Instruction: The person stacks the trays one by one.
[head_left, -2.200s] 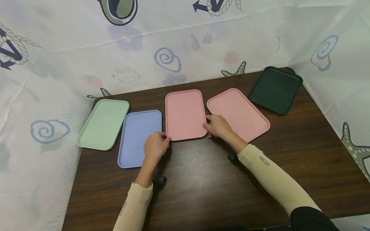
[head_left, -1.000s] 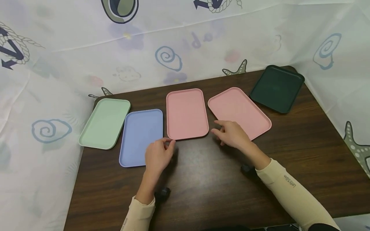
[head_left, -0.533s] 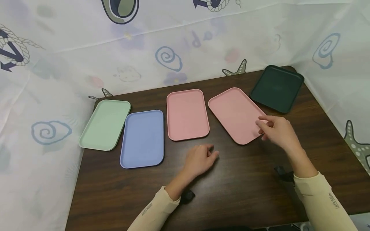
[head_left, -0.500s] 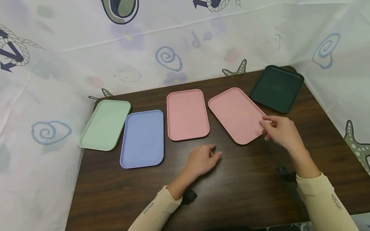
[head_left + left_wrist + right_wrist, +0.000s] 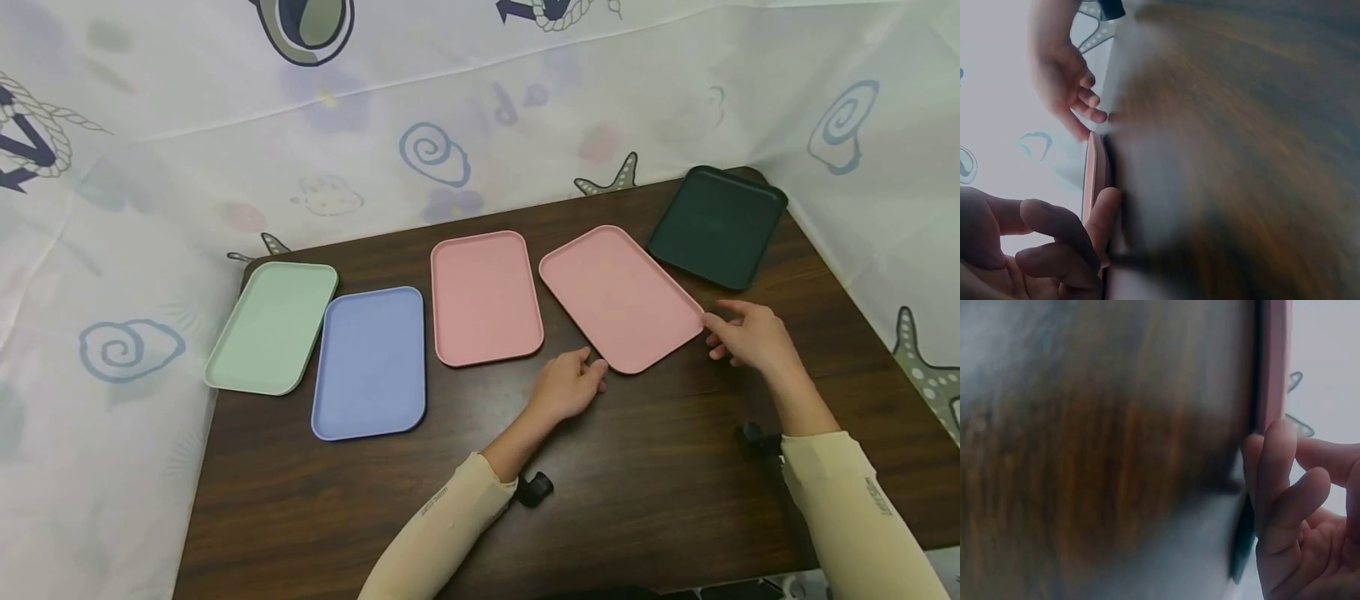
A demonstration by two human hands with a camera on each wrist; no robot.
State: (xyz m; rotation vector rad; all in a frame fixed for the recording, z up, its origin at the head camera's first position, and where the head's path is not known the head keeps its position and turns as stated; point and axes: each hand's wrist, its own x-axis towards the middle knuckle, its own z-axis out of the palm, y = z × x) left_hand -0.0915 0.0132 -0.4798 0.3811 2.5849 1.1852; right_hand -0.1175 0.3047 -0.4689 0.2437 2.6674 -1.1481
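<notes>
Loosely bent, the left hand [image 5: 564, 385] sits right of and below the frame's centre, where we see it at the lower corner of a slanted pink tray [image 5: 621, 300]; its fingers stand apart from the thumb and have hold of nothing, and whether a digit presses the rim we cannot tell. Farther right, we find the right hand [image 5: 753, 337] with its thumb at the tray's right corner, index finger reaching forward and the others relaxed, touching rather than gripping. Reading across from the left, we see a pale green tray [image 5: 272, 329] leaning in the middle left, then a blue tray [image 5: 369, 362] just beside it; we cannot tell whether these two touch. Next, at the centre, we have a straighter pink tray [image 5: 487, 300], then the slanted one, flat on the dark wooden table [image 5: 637, 467] with a narrow wedge of wood between the pair. Just beyond, in the upper right, we see a dark green tray [image 5: 717, 227]. Across the top of the frame hangs a white cloth [image 5: 360, 158], which we see printed with shells, anchors and starfish.
</notes>
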